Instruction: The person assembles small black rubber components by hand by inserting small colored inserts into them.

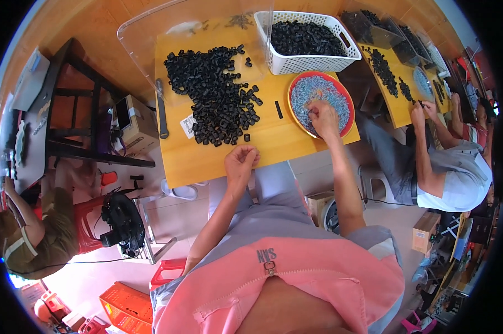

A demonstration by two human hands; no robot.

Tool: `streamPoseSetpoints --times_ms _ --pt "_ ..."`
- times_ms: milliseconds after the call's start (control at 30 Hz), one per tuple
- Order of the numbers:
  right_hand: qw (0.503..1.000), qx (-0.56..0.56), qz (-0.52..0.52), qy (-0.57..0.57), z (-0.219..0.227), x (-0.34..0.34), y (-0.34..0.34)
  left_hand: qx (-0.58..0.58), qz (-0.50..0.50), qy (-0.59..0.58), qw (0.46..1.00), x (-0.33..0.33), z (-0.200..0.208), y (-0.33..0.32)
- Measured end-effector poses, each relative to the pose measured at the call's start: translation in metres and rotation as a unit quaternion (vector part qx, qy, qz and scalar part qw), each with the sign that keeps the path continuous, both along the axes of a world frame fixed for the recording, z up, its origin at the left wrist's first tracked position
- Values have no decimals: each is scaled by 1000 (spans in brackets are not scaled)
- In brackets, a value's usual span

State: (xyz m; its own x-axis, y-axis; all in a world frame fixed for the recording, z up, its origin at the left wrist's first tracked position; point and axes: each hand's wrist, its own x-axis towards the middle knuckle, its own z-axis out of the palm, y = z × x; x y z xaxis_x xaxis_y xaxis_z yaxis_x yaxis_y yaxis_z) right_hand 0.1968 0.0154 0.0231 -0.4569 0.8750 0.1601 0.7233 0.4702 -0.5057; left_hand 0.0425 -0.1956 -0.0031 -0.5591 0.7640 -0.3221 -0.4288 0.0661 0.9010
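Observation:
My right hand (325,118) reaches into a red round bowl (349,96) filled with small silvery-blue screw-like pieces (312,89). Its fingertips are pinched together among them, and what they grip cannot be made out. Near the front edge of the yellow table (193,164), my left hand (241,162) is curled closed, its fingers hiding anything inside. Beyond it lies a wide heap of small black plastic parts (207,83). A short black strip (279,109) lies by itself between the heap and the bowl.
A white perforated basket (312,64) of black parts stands behind the bowl. At the table's left edge lies a wrench (161,108); a clear plastic sheet (137,53) rises over the back. One co-worker (452,167) sits right at another table, another person (45,228) left.

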Motion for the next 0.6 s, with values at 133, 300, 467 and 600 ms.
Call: streamPoseSetpoints --times_ms 133,300,467,600 --pt "1000 -23 5 6 1 1 1 -13 10 82 996 -3 1 0" --pt "998 34 34 28 -5 4 0 -51 9 524 850 -11 18 12" --pt "999 -19 15 49 -2 3 6 -93 -11 576 812 -12 12 20" --pt "972 -96 -21 213 -20 18 19 -71 -6 583 809 -7 6 24"
